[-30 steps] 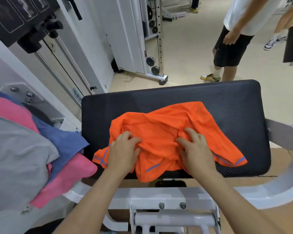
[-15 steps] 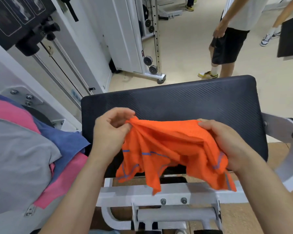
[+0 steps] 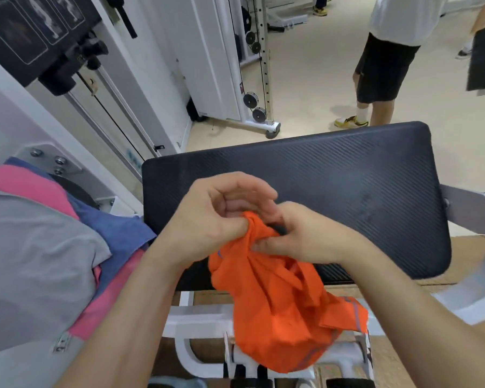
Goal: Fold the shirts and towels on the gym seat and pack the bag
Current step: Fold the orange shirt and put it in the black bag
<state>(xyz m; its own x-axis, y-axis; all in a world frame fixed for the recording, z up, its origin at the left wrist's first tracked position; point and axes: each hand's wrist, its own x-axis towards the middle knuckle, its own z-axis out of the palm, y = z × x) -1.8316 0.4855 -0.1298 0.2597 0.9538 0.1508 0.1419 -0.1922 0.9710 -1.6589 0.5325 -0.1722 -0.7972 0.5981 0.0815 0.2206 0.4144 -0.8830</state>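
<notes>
The orange shirt point(image 3: 277, 309) is off the pad. It hangs as a crumpled bunch in front of the near edge of the gym seat point(image 3: 347, 191), its top gathered into a knot just above that edge and its lower folds drooping over the white frame point(image 3: 202, 317) below. Both hands hold it at that knot. The left hand point(image 3: 213, 219) pinches the top of the cloth between thumb and curled fingers. The right hand point(image 3: 305, 239) sits close against it, its fingers point(image 3: 266, 243) curled narrow onto the fabric just beside.

Off the seat's left edge lies a pile: a grey garment point(image 3: 34, 261) over a blue towel point(image 3: 115, 231) and a pink cloth point(image 3: 20, 183). A person point(image 3: 387, 65) stands on the floor beyond the far edge. No bag shows.

The likely trouble is the grip itself. With both pinches at one spot, no hem or shoulder line is stretched out, so set down like this the shirt would probably land in a heap and any fold would come out crooked. The hanging tail also looks close enough to the frame's brackets to snag on them, and thin cloth held by a small pinch could slip free and drop to the floor
</notes>
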